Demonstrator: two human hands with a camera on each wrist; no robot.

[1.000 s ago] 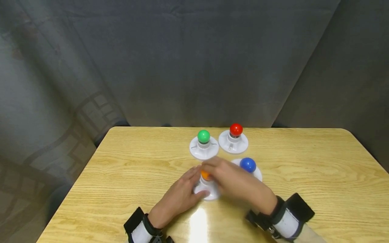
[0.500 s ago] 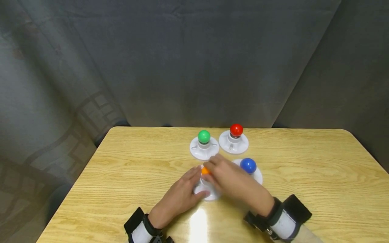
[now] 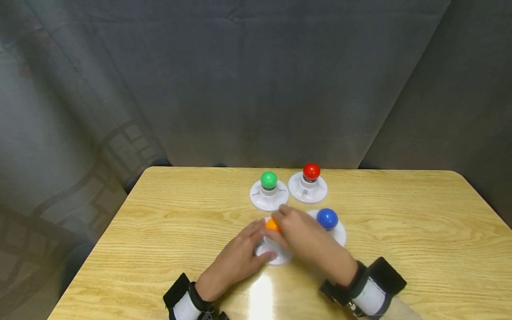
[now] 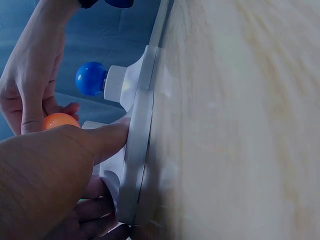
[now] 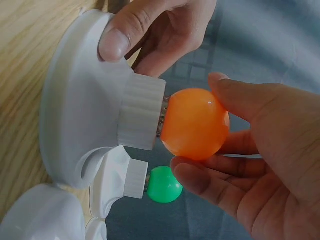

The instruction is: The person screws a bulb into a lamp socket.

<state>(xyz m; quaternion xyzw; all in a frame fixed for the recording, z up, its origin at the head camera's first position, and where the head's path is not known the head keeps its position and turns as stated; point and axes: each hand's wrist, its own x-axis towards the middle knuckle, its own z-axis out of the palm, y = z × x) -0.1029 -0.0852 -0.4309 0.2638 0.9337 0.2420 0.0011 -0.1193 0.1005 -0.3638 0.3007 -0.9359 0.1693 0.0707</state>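
An orange light bulb (image 5: 196,124) sits in the collar of a white lamp holder (image 5: 82,105), with a strip of metal thread showing between them. My right hand (image 3: 310,235) pinches this bulb between thumb and fingertips, coming from the right. My left hand (image 3: 238,258) grips the holder's round base from the left, its thumb on the near side and its fingers on the far side. In the left wrist view the base lies flat on the wooden table (image 4: 235,125). Part of the orange bulb is hidden behind my right hand in the head view.
Close by stand more white holders bearing a blue bulb (image 3: 327,218) at the right, a green bulb (image 3: 269,179) behind and a red bulb (image 3: 311,171) at the back right. The table's far edge lies just beyond, before a grey curtain (image 3: 256,89).
My right hand has shifted its fingers round the orange bulb, and its wrist has turned and moved slightly left. My left hand stays in place on the base.
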